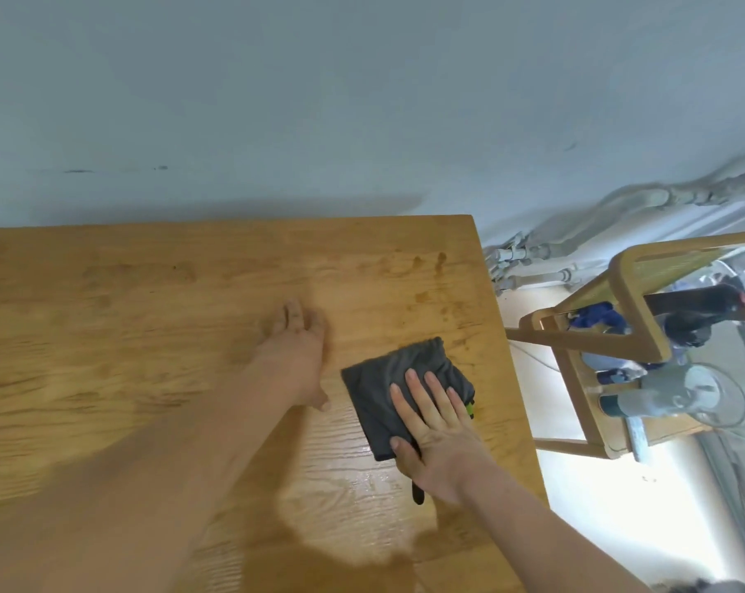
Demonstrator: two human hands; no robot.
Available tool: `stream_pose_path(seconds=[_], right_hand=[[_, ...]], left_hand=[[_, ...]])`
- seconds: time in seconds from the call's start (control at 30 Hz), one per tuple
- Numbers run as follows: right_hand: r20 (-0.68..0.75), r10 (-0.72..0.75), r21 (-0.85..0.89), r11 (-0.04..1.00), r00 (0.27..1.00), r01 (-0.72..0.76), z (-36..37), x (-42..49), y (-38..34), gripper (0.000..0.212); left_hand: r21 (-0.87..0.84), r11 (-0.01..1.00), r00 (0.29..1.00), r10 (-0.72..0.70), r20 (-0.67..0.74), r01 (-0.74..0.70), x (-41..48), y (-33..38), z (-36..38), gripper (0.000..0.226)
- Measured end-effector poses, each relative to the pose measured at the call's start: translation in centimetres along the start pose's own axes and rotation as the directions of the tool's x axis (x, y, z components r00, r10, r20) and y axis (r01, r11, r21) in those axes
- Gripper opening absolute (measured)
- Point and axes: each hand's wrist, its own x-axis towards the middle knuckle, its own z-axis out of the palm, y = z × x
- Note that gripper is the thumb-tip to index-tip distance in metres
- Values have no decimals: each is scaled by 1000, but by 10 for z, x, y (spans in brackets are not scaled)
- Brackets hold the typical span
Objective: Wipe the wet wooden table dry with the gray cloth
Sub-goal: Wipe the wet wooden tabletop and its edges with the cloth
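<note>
The right hand (pixel 437 430) lies palm down on the gray cloth (pixel 383 378), in the lower right of centre of the frame, with its fingers (pixel 417 391) straight and slightly spread, pressing the fabric flat rather than gripping it. The thumb (pixel 405 449) reaches out to the left across the cloth's near edge. The cloth is folded into a rough square. Most of it shows above and to the left of the hand, and the wrist end covers its near right corner. A small green tag (pixel 470 408) peeks out at its right edge, and a dark strip (pixel 417 494) sticks out below the palm. The right forearm runs down to the lower right corner of the frame. Just left of the cloth and apart from it, the left hand (pixel 298 348) rests flat on the wooden table (pixel 126 314), fingers straight and close together, pointing toward the top of the frame; its forearm stretches down to the lower left and looks blurred. A shiny wet patch (pixel 353 485) glistens on the wood below the cloth, and darker damp marks (pixel 426 271) dot the table's upper right part. Right of the table stands a wooden frame (pixel 636 301) holding blurred items.
</note>
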Motion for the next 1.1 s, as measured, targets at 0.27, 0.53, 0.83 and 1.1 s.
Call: stream_pose_path(seconds=[0.27,0.53,0.83,1.1], right_hand=[[77,1,47,999,997,-4,-50,57,23,70],[41,-24,29,999,999,23,-112,134,22,72],[-104,-7,-11,1000,995,5,-158,192,50,70],[-116,-290,-82,956,950,282,-59,90,22,67]], left_hand=[[-10,996,996,-86,33,86,15,13,1,153],[-33,994,994,-104,42,106,21,13,4,150],[-35,992,988,-115,107,120,21,14,-4,149],[-67,990,987,-119,112,127,15,17,-6,147]])
